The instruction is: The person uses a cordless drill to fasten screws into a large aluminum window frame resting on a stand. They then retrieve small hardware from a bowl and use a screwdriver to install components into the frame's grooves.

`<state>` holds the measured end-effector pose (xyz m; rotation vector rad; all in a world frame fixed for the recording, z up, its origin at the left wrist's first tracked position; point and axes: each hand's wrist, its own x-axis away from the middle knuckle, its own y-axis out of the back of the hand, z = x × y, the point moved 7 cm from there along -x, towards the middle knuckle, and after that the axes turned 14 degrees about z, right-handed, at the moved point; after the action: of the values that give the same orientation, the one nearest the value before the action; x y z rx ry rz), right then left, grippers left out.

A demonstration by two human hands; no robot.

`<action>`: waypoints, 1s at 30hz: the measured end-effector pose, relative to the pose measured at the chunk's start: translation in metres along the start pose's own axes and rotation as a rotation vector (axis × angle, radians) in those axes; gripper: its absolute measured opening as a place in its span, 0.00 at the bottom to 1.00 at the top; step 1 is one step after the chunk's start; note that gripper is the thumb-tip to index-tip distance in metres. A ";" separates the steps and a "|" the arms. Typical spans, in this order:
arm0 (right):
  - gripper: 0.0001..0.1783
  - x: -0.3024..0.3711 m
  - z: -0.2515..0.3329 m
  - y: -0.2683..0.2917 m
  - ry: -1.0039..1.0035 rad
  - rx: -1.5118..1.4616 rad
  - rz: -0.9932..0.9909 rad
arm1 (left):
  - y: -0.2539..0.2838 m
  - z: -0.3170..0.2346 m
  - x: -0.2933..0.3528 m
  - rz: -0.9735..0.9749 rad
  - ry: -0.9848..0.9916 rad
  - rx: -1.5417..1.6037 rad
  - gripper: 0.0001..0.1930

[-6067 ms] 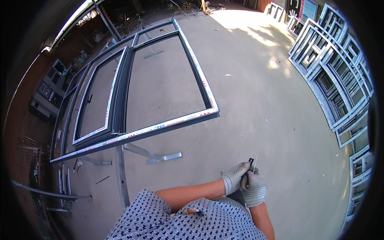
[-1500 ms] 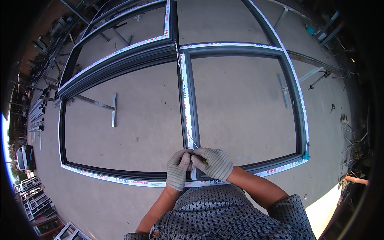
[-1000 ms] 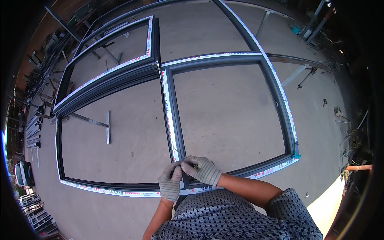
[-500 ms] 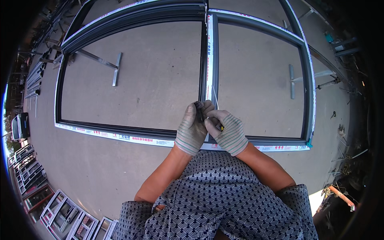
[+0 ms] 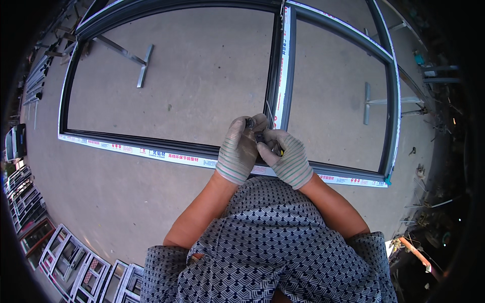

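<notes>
Over the near edge of the window frame (image 5: 194, 159), the gloved left hand (image 5: 237, 154) pinches a small dark part (image 5: 249, 122) while the gloved right hand (image 5: 292, 160) grips a thin-shafted tool (image 5: 271, 116). A loosened pinch could drop the part through the frame. It looks blackish, compact, partly finger-hidden; the tool shows yellow at its handle.

Small dark part (image 5: 249, 122), yellow-ended tool (image 5: 280, 152), both handheld
</notes>
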<state>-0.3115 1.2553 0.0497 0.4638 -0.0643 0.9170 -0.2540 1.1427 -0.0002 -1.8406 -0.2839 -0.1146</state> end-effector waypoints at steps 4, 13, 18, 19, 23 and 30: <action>0.13 0.004 -0.004 0.003 -0.132 -0.242 0.017 | 0.018 -0.028 0.004 0.004 -0.051 0.033 0.11; 0.10 0.007 -0.011 0.006 -0.154 -0.271 -0.036 | 0.020 -0.012 0.017 -0.007 0.169 -0.212 0.10; 0.09 0.007 -0.018 0.004 -0.144 -0.255 -0.060 | -0.001 -0.003 0.022 -0.008 0.202 -0.588 0.16; 0.08 0.007 -0.018 0.005 -0.140 -0.245 -0.071 | -0.004 -0.004 0.023 -0.014 0.198 -0.682 0.18; 0.10 0.007 -0.021 0.003 -0.134 -0.153 -0.036 | -0.001 -0.006 0.024 -0.044 0.200 -1.000 0.21; 0.13 0.001 -0.036 0.009 -0.181 -0.087 0.049 | 0.001 -0.015 0.025 -0.075 0.127 -1.304 0.18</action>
<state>-0.3230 1.2754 0.0208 0.4647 -0.2803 0.9151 -0.2288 1.1321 0.0089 -3.0902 -0.1867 -0.5686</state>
